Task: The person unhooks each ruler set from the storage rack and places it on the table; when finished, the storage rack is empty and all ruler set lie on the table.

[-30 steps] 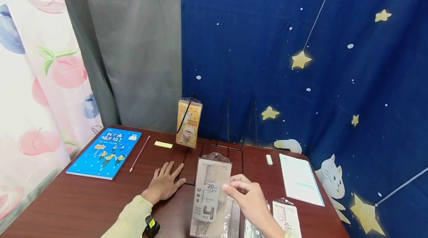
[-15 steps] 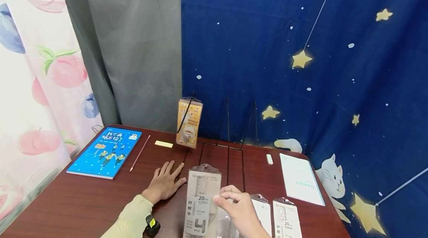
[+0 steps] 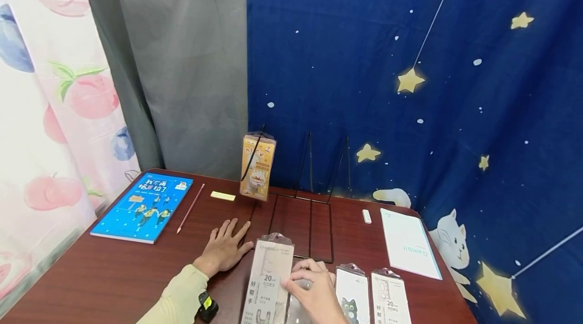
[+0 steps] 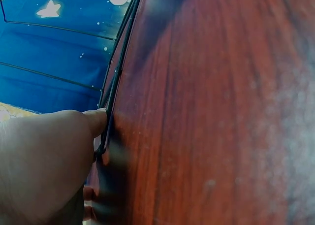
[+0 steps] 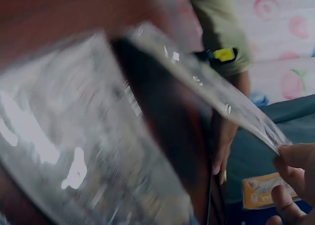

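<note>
My right hand (image 3: 315, 283) pinches the right edge of a ruler set in a clear plastic pack (image 3: 268, 283), marked "20 cm" and "4 PCS". The pack is tilted up off the table, its lower end cut off by the frame. In the right wrist view it appears edge-on (image 5: 211, 92), above another blurred clear pack (image 5: 93, 136). My left hand (image 3: 225, 247) rests flat on the table, fingers spread, by the base of a black wire rack (image 3: 311, 228). The left wrist view puts its thumb (image 4: 97, 120) at the rack's wire.
A yellow duck-printed pack (image 3: 256, 169) hangs on the rack's left hook. To the right lie a cat-printed pack (image 3: 352, 291), another ruler set (image 3: 390, 296), an eraser (image 3: 366, 216) and a white booklet (image 3: 410, 243). Leftward are a blue book (image 3: 143, 207), a pencil (image 3: 191, 208) and yellow sticky notes (image 3: 223, 196).
My right hand has moved down and left with the ruler set, uncovering the cat-printed pack and more of the rack's base. My left hand has stayed in place.
</note>
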A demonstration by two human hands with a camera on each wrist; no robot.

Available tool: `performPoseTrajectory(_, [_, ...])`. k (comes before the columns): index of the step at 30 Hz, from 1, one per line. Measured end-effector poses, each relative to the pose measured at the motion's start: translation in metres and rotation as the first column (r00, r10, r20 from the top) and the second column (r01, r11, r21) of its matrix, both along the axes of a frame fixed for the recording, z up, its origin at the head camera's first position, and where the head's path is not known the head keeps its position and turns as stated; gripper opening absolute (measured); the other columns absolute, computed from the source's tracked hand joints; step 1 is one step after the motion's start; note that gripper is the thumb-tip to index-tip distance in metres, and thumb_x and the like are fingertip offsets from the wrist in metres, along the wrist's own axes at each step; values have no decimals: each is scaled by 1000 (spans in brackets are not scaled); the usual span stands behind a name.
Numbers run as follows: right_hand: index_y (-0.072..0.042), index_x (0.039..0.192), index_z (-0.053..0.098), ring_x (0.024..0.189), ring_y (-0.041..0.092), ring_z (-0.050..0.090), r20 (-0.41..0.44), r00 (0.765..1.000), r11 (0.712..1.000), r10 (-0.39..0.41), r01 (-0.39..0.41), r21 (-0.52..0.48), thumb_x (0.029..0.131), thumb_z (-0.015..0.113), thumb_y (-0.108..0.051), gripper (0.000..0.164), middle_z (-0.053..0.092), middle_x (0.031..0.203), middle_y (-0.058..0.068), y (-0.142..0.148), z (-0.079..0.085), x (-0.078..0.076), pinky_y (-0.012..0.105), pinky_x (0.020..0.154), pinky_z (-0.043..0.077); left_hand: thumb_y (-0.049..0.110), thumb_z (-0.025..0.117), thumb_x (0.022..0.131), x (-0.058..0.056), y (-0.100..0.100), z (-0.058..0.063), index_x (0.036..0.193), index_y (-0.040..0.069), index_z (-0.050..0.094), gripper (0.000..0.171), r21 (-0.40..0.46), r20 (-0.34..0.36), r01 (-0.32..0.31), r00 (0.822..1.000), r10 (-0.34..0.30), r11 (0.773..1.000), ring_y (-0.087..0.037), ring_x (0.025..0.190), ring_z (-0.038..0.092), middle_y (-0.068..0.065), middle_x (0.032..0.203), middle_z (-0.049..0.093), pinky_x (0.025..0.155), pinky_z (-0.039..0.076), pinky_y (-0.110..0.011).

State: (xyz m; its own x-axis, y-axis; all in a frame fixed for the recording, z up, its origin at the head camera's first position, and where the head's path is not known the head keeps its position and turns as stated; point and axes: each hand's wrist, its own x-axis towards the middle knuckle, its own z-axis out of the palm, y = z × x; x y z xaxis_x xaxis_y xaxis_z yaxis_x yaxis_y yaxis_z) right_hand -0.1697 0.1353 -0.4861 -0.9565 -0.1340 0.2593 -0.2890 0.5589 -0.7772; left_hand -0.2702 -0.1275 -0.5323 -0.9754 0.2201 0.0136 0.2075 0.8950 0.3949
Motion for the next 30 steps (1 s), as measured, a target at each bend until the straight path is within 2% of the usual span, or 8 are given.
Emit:
performPoseTrajectory(6, [-31,73,79,100,11,49,-107,994,981,-12,33,191,79,87,-41,14,67,100,-13,-1,-15,-7,44,90,26,42,51,108,0,-2,-1,159,9,41,62,29,-17,8,1000,-8,1000,-53,153,27,-30,163,33,119,22,-72])
performPoseTrajectory(14, [-34,72,79,98,13,46,-99,995,917,11,29,397,77,86,-48,17,63,100,-16,-5,-26,-10,42,83,25,41,50,108,-1,-1,-3,160,11,39,61,33,-2,-1,1000,1,999,-52,154,25,-30,165,31,120,21,-72])
performPoseTrajectory(26, [-35,73,80,95,14,42,-78,997,856,12,31,516,75,88,-52,18,58,93,-16,-10,-30,-13,47,84,27,41,50,109,1,0,0,160,11,39,61,34,10,-3,1000,3,999,-52,154,25,-30,165,31,120,20,-73])
performPoseTrajectory(30, [-35,71,79,95,14,41,-63,998,845,7,28,534,75,88,-51,18,56,91,-16,-10,-32,-14,50,86,27,42,50,109,0,-1,-1,161,12,39,61,32,12,-1,1000,1,1000,-52,155,24,-30,165,31,120,20,-72])
